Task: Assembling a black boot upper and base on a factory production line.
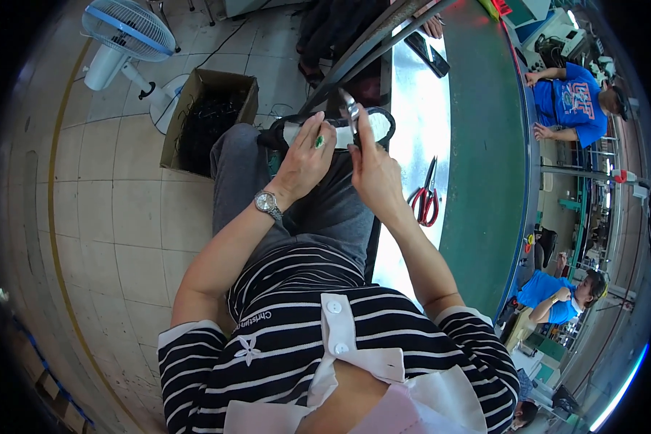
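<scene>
You are sitting beside the bench point(419, 137), its shiny metal strip running along your right side, with a green belt point(484, 145) just beyond that strip.

Your left hand point(305, 160) is lying curled over a shoe point(333, 130), fingers closed on its near side, pressing it down against your lap. The shoe is dark with a white lining showing at its opening, and it is sitting just left of the bench edge, above your knees. A watch point(267, 203) is showing on your left wrist.

Your right hand point(372, 170) is closed around a small metal tool point(351, 112), likely nippers or tweezers; its exact kind is too small to tell. The tool is pointing upward from your fist, with its tip standing over the shoe's white lining. Whether the tip is touching the lining cannot be told.

Red-handled scissors point(427, 195) are lying on the bench's metal strip, just right of your right forearm, untouched. A dark flat object point(428, 54) is resting farther up the same strip.

Left of the bench, on the tiled floor, a cardboard box point(208, 119) full of dark scraps is standing near your left knee. A fan point(126, 32) is standing beyond the box.

On the far side of the bench, two people in blue shirts point(575, 101) point(550, 293) are sitting, well apart from your hands.
</scene>
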